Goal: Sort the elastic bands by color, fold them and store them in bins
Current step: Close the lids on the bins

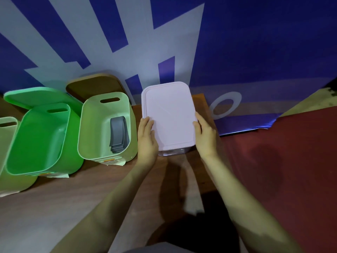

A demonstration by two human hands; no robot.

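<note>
Under pink lid (pixel 168 115), held by left hand (pixel 146 136) and right hand (pixel 205 136), bin (pixel 172 152) half-hidden.

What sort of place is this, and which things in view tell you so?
Probably an indoor sorting station set up at a wooden table: a printed blue-and-white banner hangs behind it, and open green bins stand in a row beside a pink lidded bin.
</note>
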